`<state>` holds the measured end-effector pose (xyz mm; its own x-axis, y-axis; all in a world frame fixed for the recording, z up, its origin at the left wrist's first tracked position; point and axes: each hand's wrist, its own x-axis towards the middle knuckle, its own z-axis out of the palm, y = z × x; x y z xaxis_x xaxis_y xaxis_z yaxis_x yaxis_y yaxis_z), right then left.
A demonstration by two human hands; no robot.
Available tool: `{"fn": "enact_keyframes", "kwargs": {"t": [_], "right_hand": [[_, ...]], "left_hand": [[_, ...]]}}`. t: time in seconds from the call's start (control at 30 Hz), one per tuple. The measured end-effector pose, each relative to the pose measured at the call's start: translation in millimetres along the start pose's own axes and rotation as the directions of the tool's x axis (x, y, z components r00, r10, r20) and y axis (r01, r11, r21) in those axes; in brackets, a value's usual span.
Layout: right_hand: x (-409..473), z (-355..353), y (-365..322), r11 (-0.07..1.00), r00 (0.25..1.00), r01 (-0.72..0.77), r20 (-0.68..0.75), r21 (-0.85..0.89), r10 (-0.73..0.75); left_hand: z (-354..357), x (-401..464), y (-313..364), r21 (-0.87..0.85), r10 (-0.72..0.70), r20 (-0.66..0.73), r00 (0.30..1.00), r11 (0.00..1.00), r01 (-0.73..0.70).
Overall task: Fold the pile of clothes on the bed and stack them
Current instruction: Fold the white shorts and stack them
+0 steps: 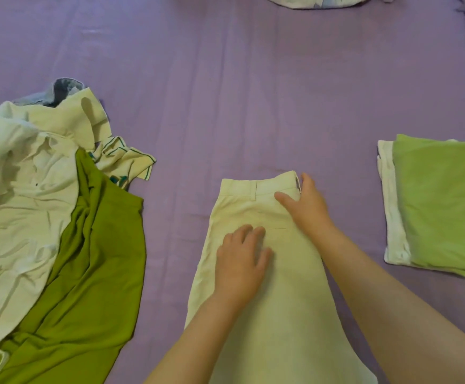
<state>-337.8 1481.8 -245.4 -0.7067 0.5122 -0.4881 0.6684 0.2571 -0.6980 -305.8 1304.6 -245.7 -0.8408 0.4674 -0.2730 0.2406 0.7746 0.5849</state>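
Smoothing step: left hand (241, 261) spread flat on cream trousers (264, 286) mid-bed (225, 92), right hand (306, 206) pressing waistband, fingers extended; next likely folding lengthwise toward waistband.

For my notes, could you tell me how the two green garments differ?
The dark green garment lies unfolded and creased in the left pile, partly under white clothes. The light green garment is folded flat, topping a white piece on the right. Neither is touched by a hand.
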Motion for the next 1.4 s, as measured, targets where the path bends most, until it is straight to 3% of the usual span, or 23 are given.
{"fn": "enact_keyframes", "kwargs": {"t": [0.03,0.07,0.1,0.13,0.17,0.2,0.27,0.43,0.5,0.67,0.77,0.87,1.0,1.13,1.3,1.4], "right_hand": [[2,-4,-4,0.999,0.999,-0.035,0.033,0.033,0.034],[0,-9,-8,0.996,0.997,-0.042,0.061,0.08,0.037],[-5,-13,-12,0.992,0.996,-0.026,0.086,0.126,0.015],[-14,-18,-16,0.987,0.993,0.002,0.117,0.159,-0.021],[-25,-22,-18,0.982,0.986,0.032,0.152,0.188,-0.062],[-37,-26,-20,0.975,0.978,0.063,0.184,0.215,-0.103],[-70,-35,-21,0.953,0.956,0.127,0.222,0.274,-0.191],[-161,-49,-20,0.912,0.911,0.261,0.231,0.317,-0.341],[-192,-51,-15,0.917,0.9,0.307,0.236,0.253,-0.366],[-256,-52,6,0.929,0.878,0.361,0.303,0.086,-0.37],[-284,-51,23,0.93,0.895,0.367,0.262,0.033,-0.362],[-306,-46,41,0.97,0.955,0.214,0.184,0.115,-0.232],[-327,-26,59,0.953,1.0,0.005,0.02,0.304,-0.012],[-337,-4,83,0.926,0.985,-0.046,-0.14,0.375,0.105],[-326,19,115,0.852,0.951,-0.286,0.022,0.438,0.308],[-309,33,129,0.849,0.935,-0.334,0.032,0.409,0.352]], "left_hand": [[-7,-1,9,-0.257,-0.138,0.041,0.99,0.956,0.144],[-14,-2,17,-0.516,-0.275,0.143,0.951,0.799,0.309],[-21,-3,22,-0.703,-0.369,0.264,0.891,0.558,0.44],[-28,-6,24,-0.789,-0.423,0.374,0.826,0.322,0.522],[-35,-9,24,-0.82,-0.439,0.445,0.781,0.153,0.552],[-41,-14,22,-0.835,-0.444,0.471,0.762,0.055,0.548],[-53,-26,20,-0.868,-0.443,0.445,0.778,0.001,0.497],[-87,-67,22,-0.909,-0.392,0.294,0.872,0.166,0.382],[-104,-83,24,-0.884,-0.386,0.318,0.866,0.208,0.418],[-137,-117,31,-0.71,-0.385,0.371,0.845,0.469,0.525],[-144,-138,34,-0.587,-0.347,0.439,0.829,0.588,0.556],[-135,-164,31,-0.585,-0.37,0.478,0.797,0.543,0.603],[-104,-201,21,-0.699,-0.325,0.469,0.821,0.432,0.57],[-66,-230,7,-0.678,-0.29,0.4,0.87,0.545,0.493],[-26,-235,-20,-0.581,-0.334,0.283,0.899,0.686,0.437],[-13,-219,-36,-0.552,-0.332,0.211,0.919,0.736,0.392]]}}
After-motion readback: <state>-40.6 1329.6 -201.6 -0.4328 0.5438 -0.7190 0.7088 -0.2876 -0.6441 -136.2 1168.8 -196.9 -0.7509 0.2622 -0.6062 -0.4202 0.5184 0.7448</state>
